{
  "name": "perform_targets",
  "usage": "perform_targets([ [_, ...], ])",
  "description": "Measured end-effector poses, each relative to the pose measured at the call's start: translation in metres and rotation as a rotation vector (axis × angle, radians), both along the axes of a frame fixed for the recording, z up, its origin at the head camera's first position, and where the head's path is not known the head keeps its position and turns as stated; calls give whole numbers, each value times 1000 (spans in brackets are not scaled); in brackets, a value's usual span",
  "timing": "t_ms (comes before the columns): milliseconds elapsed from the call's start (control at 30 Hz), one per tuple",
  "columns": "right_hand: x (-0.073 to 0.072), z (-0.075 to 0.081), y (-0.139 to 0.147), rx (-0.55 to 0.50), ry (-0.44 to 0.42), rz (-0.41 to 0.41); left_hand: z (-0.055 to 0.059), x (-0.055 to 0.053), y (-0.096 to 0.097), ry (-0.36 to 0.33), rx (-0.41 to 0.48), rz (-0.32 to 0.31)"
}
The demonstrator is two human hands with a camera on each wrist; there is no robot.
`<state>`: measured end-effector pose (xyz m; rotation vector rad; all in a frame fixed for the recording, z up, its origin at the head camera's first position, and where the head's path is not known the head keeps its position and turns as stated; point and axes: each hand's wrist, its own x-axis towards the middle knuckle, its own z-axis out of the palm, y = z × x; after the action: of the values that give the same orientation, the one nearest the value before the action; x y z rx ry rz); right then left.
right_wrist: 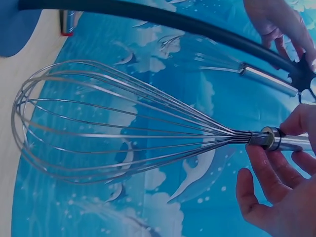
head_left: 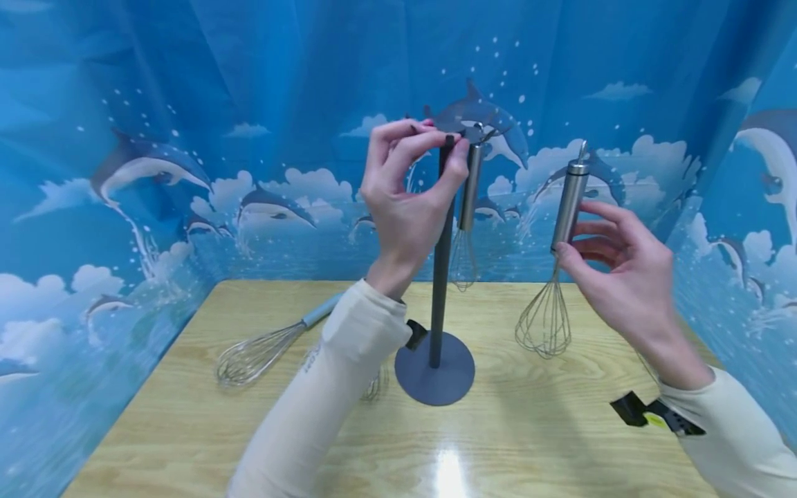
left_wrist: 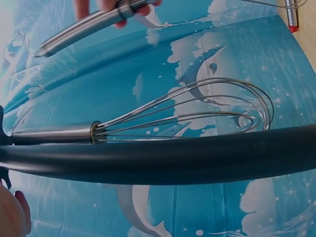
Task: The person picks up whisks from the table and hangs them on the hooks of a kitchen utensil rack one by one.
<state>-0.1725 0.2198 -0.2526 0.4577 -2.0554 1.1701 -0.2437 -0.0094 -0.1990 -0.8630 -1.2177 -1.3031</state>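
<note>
At the stand point(head_left: 440, 277) with one hung whisk point(head_left: 470, 194), pinching the top with left fingers point(head_left: 423, 144), clamping an unhung whisk point(head_left: 568, 204) in right fingers point(head_left: 613, 213), leaving a blue whisk point(head_left: 320, 310) on the worktop point(head_left: 529, 443).

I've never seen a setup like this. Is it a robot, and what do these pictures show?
No robot here: just a person's two bare hands. The wide picture comes from a camera worn on the head; the other two come from cameras on each wrist, so the scene looks turned sideways.

The left hand pinches the top of a dark stand, where a steel-handled whisk hangs. The right hand has another whisk in its grip, by the metal handle.

The stand's round base rests on the table. A whisk with a light blue handle lies there too, partly hidden.
</note>
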Motion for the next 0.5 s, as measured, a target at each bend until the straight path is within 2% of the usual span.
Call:
perform_targets([
  [200,2,8,-10,19,4,35,-1,1,2,29,-19,97],
  [333,1,11,-15,26,6,41,-1,2,4,47,-23,126],
  [500,0,15,-21,31,8,49,-1,2,5,58,-18,127],
])
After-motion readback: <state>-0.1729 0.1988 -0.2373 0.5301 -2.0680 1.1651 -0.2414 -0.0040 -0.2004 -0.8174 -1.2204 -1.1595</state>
